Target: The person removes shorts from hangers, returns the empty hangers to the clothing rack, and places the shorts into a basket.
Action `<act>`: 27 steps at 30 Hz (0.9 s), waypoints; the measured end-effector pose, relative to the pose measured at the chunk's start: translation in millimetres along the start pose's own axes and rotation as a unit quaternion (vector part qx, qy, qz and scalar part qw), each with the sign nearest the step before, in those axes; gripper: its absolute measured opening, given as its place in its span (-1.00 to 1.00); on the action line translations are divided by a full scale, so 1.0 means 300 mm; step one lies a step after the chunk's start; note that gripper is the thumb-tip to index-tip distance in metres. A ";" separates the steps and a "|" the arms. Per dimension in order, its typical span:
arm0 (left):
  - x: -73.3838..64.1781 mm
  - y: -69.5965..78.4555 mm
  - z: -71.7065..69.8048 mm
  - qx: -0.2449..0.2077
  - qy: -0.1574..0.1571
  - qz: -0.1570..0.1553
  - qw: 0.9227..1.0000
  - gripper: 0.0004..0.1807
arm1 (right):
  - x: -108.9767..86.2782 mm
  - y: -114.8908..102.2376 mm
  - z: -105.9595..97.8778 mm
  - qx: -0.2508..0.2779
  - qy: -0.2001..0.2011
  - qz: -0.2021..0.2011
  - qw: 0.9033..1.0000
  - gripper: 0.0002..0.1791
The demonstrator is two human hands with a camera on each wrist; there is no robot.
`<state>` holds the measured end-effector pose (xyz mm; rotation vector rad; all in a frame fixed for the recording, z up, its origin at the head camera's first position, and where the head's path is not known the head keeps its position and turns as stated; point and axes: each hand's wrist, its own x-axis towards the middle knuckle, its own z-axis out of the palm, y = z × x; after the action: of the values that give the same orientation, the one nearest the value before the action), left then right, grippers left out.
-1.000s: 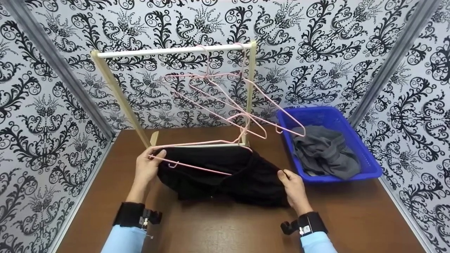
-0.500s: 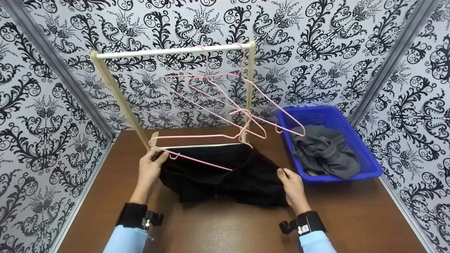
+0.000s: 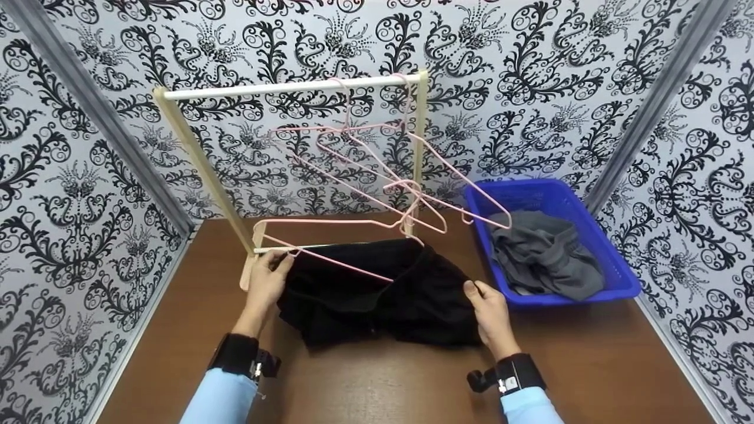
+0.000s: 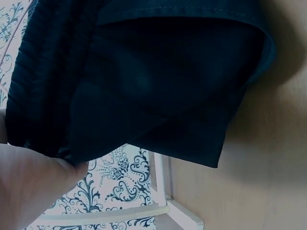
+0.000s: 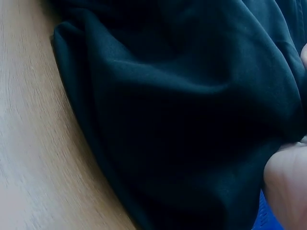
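Black shorts (image 3: 353, 306) with a gathered elastic waistband (image 4: 48, 72) are stretched between my two hands above the table. My left hand (image 3: 266, 285) pinches the left end of the waistband between thumb and fingers. On the opposite side my right hand (image 3: 492, 312) grips the edge of the cloth. A pink hanger (image 3: 318, 222) runs into the shorts' waist opening; its right end is hidden in the cloth. The hanger's left end stays outside, just above my left hand. In the right wrist view, folded black cloth (image 5: 168, 120) fills most of the picture.
A rack with a white rail (image 3: 253, 89) stands behind the shorts. Other pink hangers (image 3: 377, 126) hang at its right end. To the right, a blue basket (image 3: 618, 282) holds grey cloth (image 3: 545, 253). Patterned walls enclose the brown table (image 3: 377, 388).
My left hand has shifted right and slightly down, from the hanger's left end onto the waistband. The hanger's left end has risen out of that hand. My right hand has barely moved.
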<state>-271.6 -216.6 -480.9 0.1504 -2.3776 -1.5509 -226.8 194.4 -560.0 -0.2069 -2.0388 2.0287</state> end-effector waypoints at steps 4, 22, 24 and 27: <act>0.002 -0.016 0.023 0.030 -0.011 -0.001 0.999 -0.75 | 0.002 0.000 0.003 0.001 0.004 0.001 1.000 -0.48; -0.022 -0.021 0.113 0.006 -0.083 -0.023 0.996 -0.66 | 0.015 -0.005 0.017 -0.015 0.019 -0.005 1.000 -0.51; -0.028 -0.025 0.117 0.018 -0.089 -0.008 0.996 -0.65 | 0.015 -0.005 0.018 -0.012 0.016 -0.005 1.000 -0.51; -0.036 -0.029 0.122 0.042 -0.099 0.015 0.994 -0.63 | 0.014 -0.004 0.020 -0.009 0.012 -0.002 1.000 -0.52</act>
<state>-273.1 -185.2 -504.5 -0.0219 -2.5863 -1.5150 -232.3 189.9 -558.3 -0.2295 -2.0414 1.9963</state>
